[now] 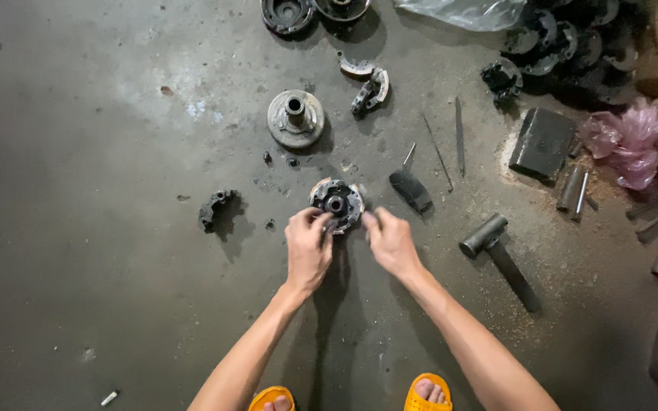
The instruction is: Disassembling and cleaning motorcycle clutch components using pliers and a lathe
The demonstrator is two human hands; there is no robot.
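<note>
On floor, centre: round clutch assembly (336, 203) sitting, partly stripped.
Left hand (308, 250): fingers curling onto its rim.
Right hand (391, 242): fingertips pinching its edge.
Loose shoe pieces (367, 82): already lying apart.

No labels, signs or screens showed. The only packaging was two plastic bags on the concrete floor (78, 190). A clear plastic bag (462, 11) lay crumpled at the top edge, right of centre, greyish and see-through, partly cut off by the frame and just beside a heap of dark metal parts (565, 46). A pink plastic bag (632, 141) lay bunched at the right side, thin and shiny, near a dark flat block (542, 143).
</note>
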